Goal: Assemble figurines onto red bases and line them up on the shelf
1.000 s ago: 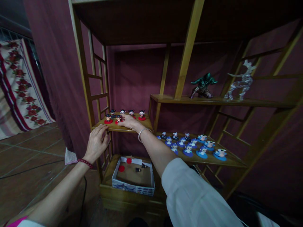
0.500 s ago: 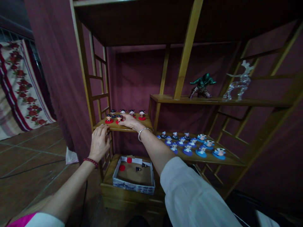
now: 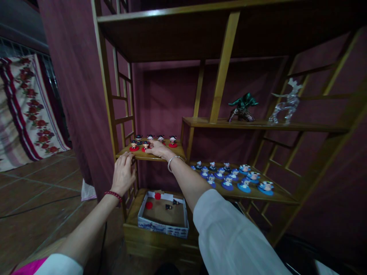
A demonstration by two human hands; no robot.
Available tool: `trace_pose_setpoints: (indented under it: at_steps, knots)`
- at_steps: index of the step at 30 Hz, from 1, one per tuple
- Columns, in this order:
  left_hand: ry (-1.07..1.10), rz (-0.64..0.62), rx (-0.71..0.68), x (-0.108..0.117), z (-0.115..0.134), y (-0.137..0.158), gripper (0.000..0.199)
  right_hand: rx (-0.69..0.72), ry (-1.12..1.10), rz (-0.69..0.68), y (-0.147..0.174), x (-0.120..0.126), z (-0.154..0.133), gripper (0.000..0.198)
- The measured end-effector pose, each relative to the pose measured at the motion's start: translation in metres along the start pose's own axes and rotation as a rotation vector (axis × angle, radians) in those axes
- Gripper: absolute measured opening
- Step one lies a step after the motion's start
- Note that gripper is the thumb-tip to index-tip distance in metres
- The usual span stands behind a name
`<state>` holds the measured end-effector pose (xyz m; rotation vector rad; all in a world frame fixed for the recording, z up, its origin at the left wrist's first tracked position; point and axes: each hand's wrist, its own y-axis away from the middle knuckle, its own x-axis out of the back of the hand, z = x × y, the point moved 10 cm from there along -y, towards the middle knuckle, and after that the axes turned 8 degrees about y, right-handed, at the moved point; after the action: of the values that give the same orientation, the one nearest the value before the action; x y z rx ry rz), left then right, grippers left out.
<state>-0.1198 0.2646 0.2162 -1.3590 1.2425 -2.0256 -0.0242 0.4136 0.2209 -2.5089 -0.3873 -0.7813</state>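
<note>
The little red-based figurine (image 3: pixel 146 145) under my right fingertips stands upright on the small left shelf (image 3: pixel 160 155), in the front row, its long axis vertical; it is too small for me to tell which way it faces. My right hand (image 3: pixel 157 148) lies palm down over the shelf, arm stretched forward and slightly leftward, fingers extended and loosely spread, touching the figurine rather than wrapped round it. A silver bangle (image 3: pixel 173 162) sits at that wrist and a white sleeve (image 3: pixel 229 236) covers the upper arm.

I count six red-based figurines (image 3: pixel 160 138) on this shelf: two in front, four behind, all upright.

My left hand (image 3: pixel 124 173) rests at the shelf's front left corner, by the upright post, fingers curled down onto the edge, holding nothing else. A red bead bracelet (image 3: pixel 113 195) circles that wrist.

To the right, on the lower wide shelf (image 3: pixel 258 194), stand about thirteen blue-based figurines (image 3: pixel 229 183), though the far ones blur together. Above them, the higher shelf (image 3: pixel 286 124) carries one green figure (image 3: pixel 242 107) and one clear glass deer (image 3: pixel 285 103). Below my arm, an open cardboard box (image 3: pixel 163 227) holds two red discs (image 3: pixel 148 205) and some small dark pieces.
</note>
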Motion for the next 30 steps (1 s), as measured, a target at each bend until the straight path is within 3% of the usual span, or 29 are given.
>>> trace_pose_setpoints:
  at_steps: [30]
  knots:
    - [0.004,0.012,0.000,0.0001,0.0011,0.0001,0.045,0.015,0.069,0.039,-0.0010,0.0051,0.0016,0.024]
